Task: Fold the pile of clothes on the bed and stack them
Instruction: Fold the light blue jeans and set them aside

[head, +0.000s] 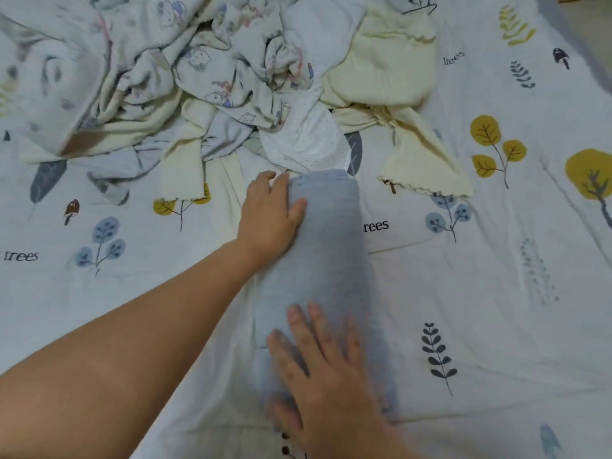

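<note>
A grey-blue garment (331, 256), folded into a long narrow strip, lies on the bed (496, 309) in front of me. My left hand (270, 215) grips its far left edge, thumb on top of the cloth and fingers at the far corner. My right hand (326, 372) lies flat on its near end with straight fingers pressing down. Behind the strip sits the loose pile: a cartoon-print garment (228, 74), cream knit pieces (381, 67), a white dotted piece (308, 137) and pale blue cloth (218, 134).
The bed cover is white with printed leaves, trees and mushrooms. A crumpled printed blanket (49, 71) fills the far left. Bare cover stretches to the right of the strip and along the near left.
</note>
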`<state>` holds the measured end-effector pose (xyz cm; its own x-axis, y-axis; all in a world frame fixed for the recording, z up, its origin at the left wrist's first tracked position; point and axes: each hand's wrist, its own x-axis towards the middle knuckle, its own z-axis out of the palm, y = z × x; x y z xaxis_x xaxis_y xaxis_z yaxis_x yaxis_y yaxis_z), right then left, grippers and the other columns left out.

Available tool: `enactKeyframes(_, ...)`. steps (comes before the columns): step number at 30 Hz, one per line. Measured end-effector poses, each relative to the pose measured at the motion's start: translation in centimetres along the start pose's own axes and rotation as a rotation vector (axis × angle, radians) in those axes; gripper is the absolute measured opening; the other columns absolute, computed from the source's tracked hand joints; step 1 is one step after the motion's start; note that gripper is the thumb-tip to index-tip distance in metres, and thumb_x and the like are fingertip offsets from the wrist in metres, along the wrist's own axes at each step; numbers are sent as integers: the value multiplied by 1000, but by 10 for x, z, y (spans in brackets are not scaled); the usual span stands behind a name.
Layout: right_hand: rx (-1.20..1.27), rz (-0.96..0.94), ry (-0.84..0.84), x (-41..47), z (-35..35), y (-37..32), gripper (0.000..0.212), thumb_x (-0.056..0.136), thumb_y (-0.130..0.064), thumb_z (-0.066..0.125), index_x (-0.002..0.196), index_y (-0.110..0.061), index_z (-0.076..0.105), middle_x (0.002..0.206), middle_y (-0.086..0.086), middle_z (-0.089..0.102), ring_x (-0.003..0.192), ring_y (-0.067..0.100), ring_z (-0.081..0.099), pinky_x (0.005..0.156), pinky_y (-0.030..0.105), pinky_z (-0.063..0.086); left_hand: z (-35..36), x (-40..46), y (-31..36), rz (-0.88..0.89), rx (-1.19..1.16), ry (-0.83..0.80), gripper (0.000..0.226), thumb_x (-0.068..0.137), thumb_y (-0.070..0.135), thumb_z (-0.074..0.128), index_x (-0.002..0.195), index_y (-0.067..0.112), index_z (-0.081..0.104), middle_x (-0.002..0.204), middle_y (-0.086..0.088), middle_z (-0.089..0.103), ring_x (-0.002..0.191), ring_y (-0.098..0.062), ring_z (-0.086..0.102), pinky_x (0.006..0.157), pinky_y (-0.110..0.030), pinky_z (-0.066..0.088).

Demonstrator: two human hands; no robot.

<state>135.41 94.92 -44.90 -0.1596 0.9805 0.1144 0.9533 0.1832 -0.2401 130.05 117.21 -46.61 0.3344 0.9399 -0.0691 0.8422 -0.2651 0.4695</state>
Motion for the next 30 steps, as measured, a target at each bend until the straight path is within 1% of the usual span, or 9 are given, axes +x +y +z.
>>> enactKeyframes(2, -53, -109, -95, 5, 2, -14, 63, 62, -55, 58, 118, -27, 63, 132, 5, 57, 126, 27, 49, 98, 61, 40, -8, -6, -7, -329, -100, 74, 52, 94, 35, 46, 134, 2, 39, 133, -21, 40, 122, -35, 39, 96, -39, 35)
enactKeyframes(4, -94, -73, -203, 15, 4, -24, 58, 57, -54, 72, 111, -34, 69, 127, -7, 61, 125, 17, 52, 98, 52, 42, -10, -7, -15, -552, -184, -88, 50, 95, 39, 44, 121, -4, 49, 122, -22, 53, 110, -37, 51, 87, -37, 40)
enactKeyframes(8, -152, -83, -131, 23, 10, -27, 21, 78, -35, 58, 88, -31, 76, 114, -7, 69, 116, 19, 59, 91, 53, 48, -9, -7, -24, -585, -360, -190, 39, 93, 38, 50, 84, 2, 62, 84, -13, 61, 85, -32, 59, 79, -35, 46)
enactKeyframes(12, -181, -224, 74, 7, 22, -20, 26, 82, -16, 52, 73, -22, 75, 105, -3, 72, 110, 25, 63, 82, 60, 50, -6, -2, -33, -617, -500, -67, 37, 87, 25, 63, 58, 15, 42, 60, -3, 48, 61, -20, 46, 56, -27, 38)
enactKeyframes(19, -98, -381, 66, 1, 21, -8, 54, 100, -24, 28, 76, -31, 76, 103, -11, 71, 105, 16, 65, 102, 45, 34, 4, -10, -30, -597, -471, -41, 20, 92, 27, 55, 82, 10, 53, 86, -10, 58, 83, -26, 55, 74, -35, 44)
enactKeyframes(21, 46, -334, 81, 9, 14, -4, 55, 101, -29, 20, 95, -29, 75, 113, -3, 69, 111, 21, 62, 102, 42, 35, 1, -17, -26, -455, -337, 0, 30, 94, 33, 48, 114, 10, 51, 114, -13, 58, 106, -30, 53, 86, -35, 41)
enactKeyframes(23, 108, -56, 102, 25, 2, 12, 43, 98, -30, 28, 124, -17, 59, 129, 11, 58, 123, 32, 52, 102, 48, 36, 3, -31, -22, -191, -181, 58, 61, 94, 43, 41, 145, 14, 26, 149, -12, 32, 135, -27, 32, 106, -40, 29)
enactKeyframes(26, 83, 367, -189, 42, -5, 38, 65, 93, -45, 37, 149, -20, 14, 156, 13, 5, 143, 37, 12, 113, 54, 16, 19, -50, -24, 142, 37, -51, 63, 95, 53, 27, 146, 33, -2, 155, 6, -10, 145, -19, -2, 116, -44, 10)
enactKeyframes(30, 84, 382, -265, 38, 1, 39, 63, 85, -46, 42, 141, -17, 39, 150, 15, 30, 136, 40, 27, 103, 56, 28, 35, -50, -34, 80, 15, -227, 57, 96, 52, 23, 135, 44, -18, 143, 17, -30, 137, -6, -25, 117, -40, 3)
